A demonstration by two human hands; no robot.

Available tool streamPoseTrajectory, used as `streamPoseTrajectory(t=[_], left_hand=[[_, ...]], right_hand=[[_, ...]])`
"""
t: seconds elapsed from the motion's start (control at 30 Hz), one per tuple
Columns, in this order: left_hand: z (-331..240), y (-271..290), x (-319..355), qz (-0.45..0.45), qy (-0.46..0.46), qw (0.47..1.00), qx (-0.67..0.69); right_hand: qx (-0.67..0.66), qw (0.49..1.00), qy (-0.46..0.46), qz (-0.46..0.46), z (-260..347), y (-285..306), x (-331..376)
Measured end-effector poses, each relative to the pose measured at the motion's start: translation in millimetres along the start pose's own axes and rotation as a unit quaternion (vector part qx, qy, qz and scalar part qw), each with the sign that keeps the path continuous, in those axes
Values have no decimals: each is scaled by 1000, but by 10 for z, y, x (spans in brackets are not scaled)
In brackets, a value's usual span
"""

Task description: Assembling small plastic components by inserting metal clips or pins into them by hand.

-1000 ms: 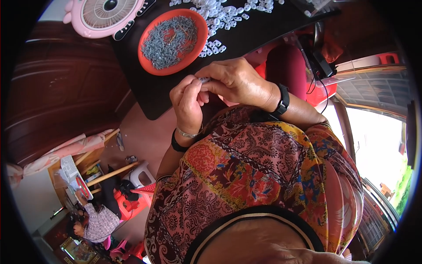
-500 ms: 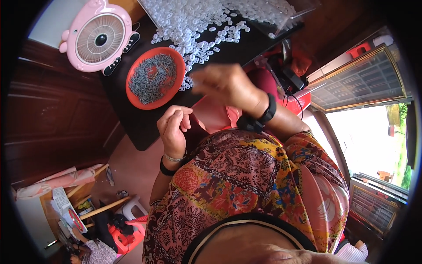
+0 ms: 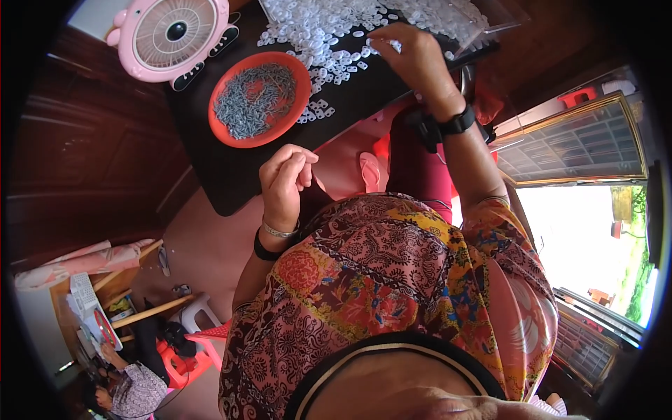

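Small white plastic pieces (image 3: 301, 31), rounded and with dark holes, lie in a heap and loose across the dark table. My right hand (image 3: 416, 63) reaches to the loose ones at the near right of the heap, with thumb and fingertips closed round a white plastic piece (image 3: 395, 45). Beside the near edge of the table, my left hand (image 3: 283, 182) is held up with its fingers curled in against the thumb; whatever is in them is hidden. A red-orange plate (image 3: 302, 84) full of thin grey screws (image 3: 245, 105) sits just beyond my left hand.
A pink fan (image 3: 175, 31) stands at the table's far left. A clear plastic box (image 3: 500, 21) is at the far right of the heap. A few white pieces lie right of the plate. Another person (image 3: 140, 388) sits at lower left by a red stool (image 3: 182, 364).
My right hand has moved from near my left hand, away and to the right, onto the loose white pieces. My left hand keeps its curled pose. The whole view has shifted slightly.
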State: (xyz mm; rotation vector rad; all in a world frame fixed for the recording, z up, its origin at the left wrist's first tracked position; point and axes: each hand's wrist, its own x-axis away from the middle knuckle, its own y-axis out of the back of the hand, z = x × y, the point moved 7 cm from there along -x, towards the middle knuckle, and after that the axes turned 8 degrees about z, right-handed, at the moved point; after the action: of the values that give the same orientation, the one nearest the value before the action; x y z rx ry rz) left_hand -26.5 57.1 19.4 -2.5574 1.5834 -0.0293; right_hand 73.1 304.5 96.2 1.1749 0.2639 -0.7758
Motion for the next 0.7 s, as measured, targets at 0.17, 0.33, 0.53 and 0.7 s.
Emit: streamPoseTrajectory(t=[0.17,0.33,0.53,0.7], left_hand=[[29,44,17,4,7,1000,-6],[73,17,16,7,15,1000,8],[113,-2,-1,18,20,1000,11],[56,-66,-6,17,30,999,4]], right_hand=[[-79,990,-77,88,-53,-360,198],[-54,992,-35,108,-4,-435,226],[-47,990,6,135,143,-579,304],[-9,990,7,139,56,-596,164]])
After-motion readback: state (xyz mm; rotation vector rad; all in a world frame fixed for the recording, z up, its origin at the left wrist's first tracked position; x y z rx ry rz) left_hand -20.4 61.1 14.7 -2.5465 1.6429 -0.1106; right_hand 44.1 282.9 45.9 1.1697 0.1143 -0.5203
